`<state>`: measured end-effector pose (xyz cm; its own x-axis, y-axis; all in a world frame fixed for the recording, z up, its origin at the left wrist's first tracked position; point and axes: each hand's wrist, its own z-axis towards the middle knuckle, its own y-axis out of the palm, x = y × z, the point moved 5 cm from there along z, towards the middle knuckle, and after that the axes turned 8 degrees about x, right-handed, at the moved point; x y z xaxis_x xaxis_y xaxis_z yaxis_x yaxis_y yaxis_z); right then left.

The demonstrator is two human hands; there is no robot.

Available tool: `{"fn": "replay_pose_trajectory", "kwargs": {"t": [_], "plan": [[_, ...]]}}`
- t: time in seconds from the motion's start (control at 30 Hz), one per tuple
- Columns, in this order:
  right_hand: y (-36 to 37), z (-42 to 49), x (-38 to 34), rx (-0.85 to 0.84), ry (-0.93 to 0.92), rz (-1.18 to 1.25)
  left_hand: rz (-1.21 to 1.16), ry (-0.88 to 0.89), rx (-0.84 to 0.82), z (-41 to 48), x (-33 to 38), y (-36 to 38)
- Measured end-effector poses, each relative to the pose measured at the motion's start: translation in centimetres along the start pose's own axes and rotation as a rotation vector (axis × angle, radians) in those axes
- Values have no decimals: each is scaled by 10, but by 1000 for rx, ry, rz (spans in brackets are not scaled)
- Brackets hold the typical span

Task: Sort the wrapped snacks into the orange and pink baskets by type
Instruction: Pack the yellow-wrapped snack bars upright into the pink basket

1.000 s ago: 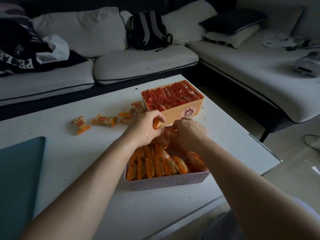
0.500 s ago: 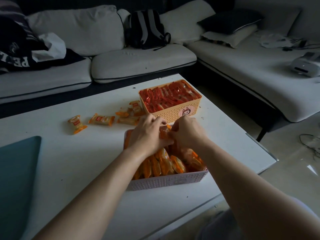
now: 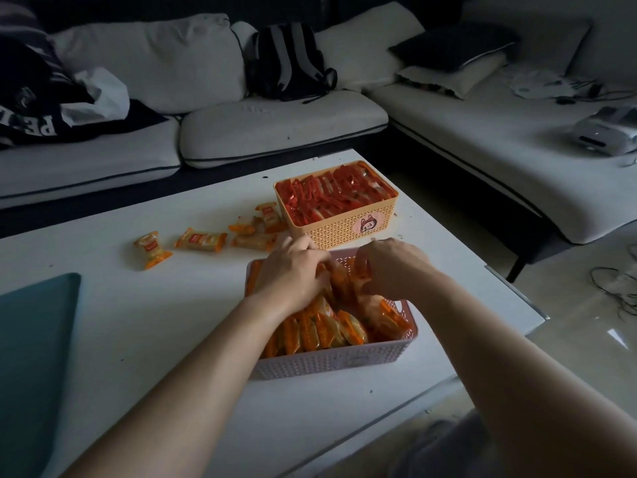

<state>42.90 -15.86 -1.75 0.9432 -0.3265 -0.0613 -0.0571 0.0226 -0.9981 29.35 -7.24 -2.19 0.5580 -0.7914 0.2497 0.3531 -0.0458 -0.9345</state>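
A: Where are the hands?

B: Both are over the far half of the pink basket [image 3: 331, 365], which sits at the near edge of the white counter [image 3: 138, 322]. The left hand [image 3: 293, 270] lies palm down, its fingers pushed in among the orange packets [image 3: 324, 329]. The right hand [image 3: 389, 267] is just beside it, knuckles up.

A: State of each grip?

B: Right grip is narrow, with fingers curled round one of the orange packets at the basket's far wall. Left grip I cannot tell, because the fingertips are buried in the packets.

A: And the sorted goods?

B: The orange packets stand on edge in rows and fill the pink basket. The orange basket [image 3: 341, 232] is just behind it, nearly touching, and is packed to the rim with red packets [image 3: 331, 194]. It has a cartoon sticker on its near wall.

A: Anything unsorted?

B: There are loose packets [image 3: 201, 240] on the counter left of the orange basket. A small cluster lies beside its wall and two more lie farther left, apart from each other.

A: Surroundings?

B: A teal tray [image 3: 31, 357] is at the counter's left edge. A pale sofa [image 3: 275, 122] stands behind, with a dark backpack [image 3: 286, 60] on it.
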Motion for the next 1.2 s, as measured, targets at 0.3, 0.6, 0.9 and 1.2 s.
{"fn": "replay_pose_trajectory", "kwargs": {"t": [0.3, 0.6, 0.9, 1.2], "plan": [[-7, 0, -7, 86, 120, 171, -245, -50, 87, -13, -10, -13], [10, 2, -10, -168, 250, 549, -326, -72, -130, -18, 2, 3], [7, 10, 7, 126, 105, 40, -21, 12, -97, -7, 8, 4], [-5, 11, 7, 116, 103, -93, 51, -13, -253, -1, 8, 9]]}}
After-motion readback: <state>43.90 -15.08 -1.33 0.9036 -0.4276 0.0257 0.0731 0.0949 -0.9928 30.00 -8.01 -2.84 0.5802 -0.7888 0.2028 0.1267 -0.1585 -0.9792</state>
